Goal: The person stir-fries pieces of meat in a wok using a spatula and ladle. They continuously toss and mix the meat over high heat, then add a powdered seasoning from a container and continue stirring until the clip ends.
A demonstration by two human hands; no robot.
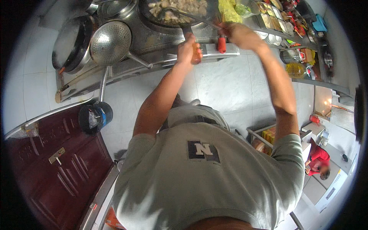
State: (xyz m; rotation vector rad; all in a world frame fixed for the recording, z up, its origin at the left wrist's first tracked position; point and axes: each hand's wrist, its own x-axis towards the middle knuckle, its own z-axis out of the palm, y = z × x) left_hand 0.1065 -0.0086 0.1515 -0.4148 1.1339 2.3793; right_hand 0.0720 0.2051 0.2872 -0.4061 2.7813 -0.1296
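At the top, a dark wok (146, 20) on the stove holds chopped, browned food (189, 8). My left hand (187, 50) is closed round the wok's wooden handle (196, 56). My right hand (240, 34), slightly blurred, grips the far end of a long-handled metal ladle (198, 18), whose head lies in the food. Just below and left of my right hand, a red handle (221, 44) sticks out over the stove's front edge. Behind that hand lies a yellow cloth or bag (230, 11).
Left on the stove are a perforated strainer (110, 43) and a tilted wok (67, 43). A black bucket (96, 118) stands near a dark red door (66, 172). Shelving at right holds seasoning containers (271, 21) and oil jugs (296, 70). A person in red (319, 156) is farther off at right.
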